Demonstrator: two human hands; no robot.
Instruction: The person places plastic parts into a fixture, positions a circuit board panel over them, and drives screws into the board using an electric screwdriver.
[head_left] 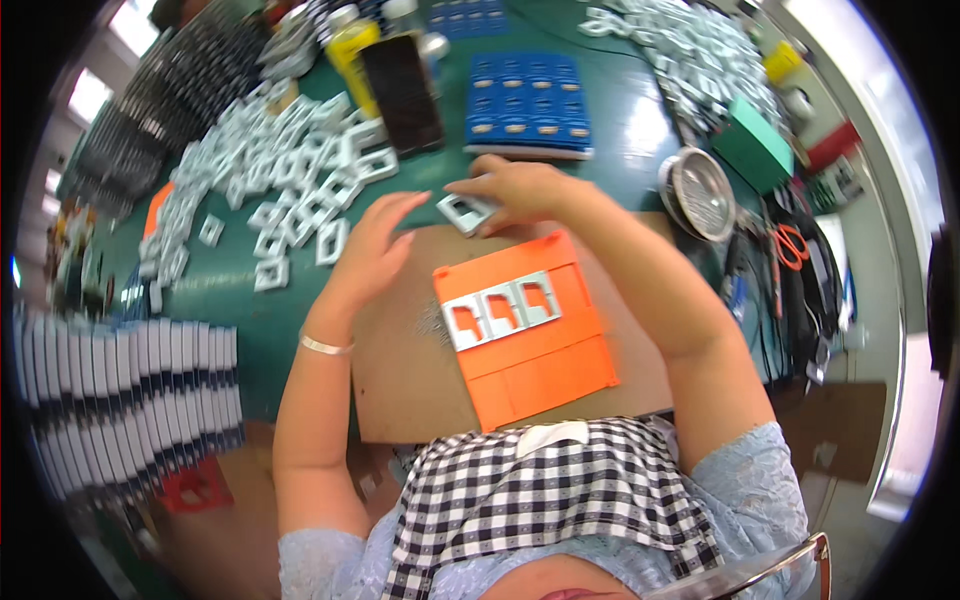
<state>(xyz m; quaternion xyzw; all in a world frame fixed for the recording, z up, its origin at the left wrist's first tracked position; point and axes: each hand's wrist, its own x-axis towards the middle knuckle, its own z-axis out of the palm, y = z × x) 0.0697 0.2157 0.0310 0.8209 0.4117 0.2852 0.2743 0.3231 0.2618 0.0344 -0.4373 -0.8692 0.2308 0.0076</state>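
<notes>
My right hand [515, 192] grips a small pale rectangular frame [455, 208] at the far edge of a brown board [400, 400]. To its left, my left hand [372, 250] is held with fingers stretched and thumb apart, nothing in it. An orange plastic plate [545, 375] lies slightly turned on the board, below both hands. Across its middle sit three pale frames [503, 308] side by side, orange showing through their openings. Small dark bits [430, 322] are scattered left of the plate.
Loose pale frames [300, 175] are heaped at far left, more [690, 50] at far right. A dark phone [402, 95] leans by a yellow bottle [352, 50]. Beyond my right hand is a blue tray [528, 100]. Metal bowls [703, 190] and orange-handled scissors [790, 245] lie right; stacked blocks [130, 360] stand left.
</notes>
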